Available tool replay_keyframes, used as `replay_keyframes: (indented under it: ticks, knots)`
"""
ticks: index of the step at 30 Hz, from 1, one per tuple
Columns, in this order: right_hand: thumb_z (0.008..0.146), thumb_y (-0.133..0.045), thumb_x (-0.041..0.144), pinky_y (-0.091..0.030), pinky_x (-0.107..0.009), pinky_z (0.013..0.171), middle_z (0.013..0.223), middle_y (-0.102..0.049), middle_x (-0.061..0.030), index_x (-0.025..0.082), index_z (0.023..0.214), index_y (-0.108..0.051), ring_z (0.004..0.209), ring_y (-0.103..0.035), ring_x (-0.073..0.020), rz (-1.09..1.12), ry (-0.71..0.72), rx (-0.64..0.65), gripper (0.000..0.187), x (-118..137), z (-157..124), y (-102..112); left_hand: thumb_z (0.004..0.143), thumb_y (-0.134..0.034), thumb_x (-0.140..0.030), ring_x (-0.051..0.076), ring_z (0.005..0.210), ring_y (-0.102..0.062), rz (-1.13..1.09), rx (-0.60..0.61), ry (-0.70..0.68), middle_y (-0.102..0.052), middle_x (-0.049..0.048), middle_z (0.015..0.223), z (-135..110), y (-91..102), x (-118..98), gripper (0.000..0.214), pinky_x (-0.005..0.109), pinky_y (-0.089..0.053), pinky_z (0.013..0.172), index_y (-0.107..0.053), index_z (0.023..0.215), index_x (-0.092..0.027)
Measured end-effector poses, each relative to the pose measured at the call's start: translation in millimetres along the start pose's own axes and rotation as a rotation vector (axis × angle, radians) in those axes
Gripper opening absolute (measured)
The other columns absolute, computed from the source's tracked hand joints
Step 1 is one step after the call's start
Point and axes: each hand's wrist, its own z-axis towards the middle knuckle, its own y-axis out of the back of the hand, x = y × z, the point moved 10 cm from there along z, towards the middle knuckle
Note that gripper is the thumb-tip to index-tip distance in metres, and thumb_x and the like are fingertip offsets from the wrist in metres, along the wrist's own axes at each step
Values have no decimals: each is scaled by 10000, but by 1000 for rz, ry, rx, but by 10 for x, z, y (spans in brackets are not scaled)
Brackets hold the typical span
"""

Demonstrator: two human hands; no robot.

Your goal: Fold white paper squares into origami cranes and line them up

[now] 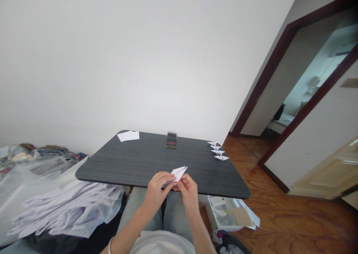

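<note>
Both my hands meet over the near edge of a dark grey table [134,160]. Between them is a small folded white paper piece [179,172] with pointed tips aimed up and right. My left hand [158,188] pinches its lower left side with curled fingers. From the other side, my right hand [189,191] pinches the lower right part. The paper is held just above the tabletop.
Several finished white paper cranes [218,150] line the table's right edge. A stack of white sheets [128,135] lies at the far left corner, a phone [171,140] at the far middle. Loose paper [69,207] piles at the left; a box [228,215] sits on the wooden floor.
</note>
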Motion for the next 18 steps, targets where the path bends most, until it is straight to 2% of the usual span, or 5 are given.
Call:
replay_keyframes:
  ticks: [7, 12, 18]
  knots:
    - [709, -609, 320, -462, -206, 499, 675, -645, -19, 171, 721, -546, 629, -594, -144, -14, -4, 37, 163, 19, -7, -28, 774, -539, -186, 191, 860, -605, 41, 15, -55, -689, 56, 872, -15, 22, -39, 144, 338, -454, 787, -653, 854, -219]
    - [712, -608, 339, -463, -214, 488, 677, -635, -27, 170, 713, -554, 639, -600, -158, -40, 18, 26, 178, 66, -21, -38, 786, -502, -182, 190, 825, -599, 89, -19, -18, -674, 74, 867, -23, 48, -39, 148, 324, -457, 754, -623, 869, -193]
    - [723, -602, 332, -445, -207, 497, 639, -592, -4, 169, 691, -549, 594, -554, -134, -89, 50, 21, 175, 91, -34, -54, 778, -492, -181, 179, 777, -553, 98, -33, 62, -610, 62, 799, 10, 60, -31, 90, 286, -433, 703, -580, 794, -175]
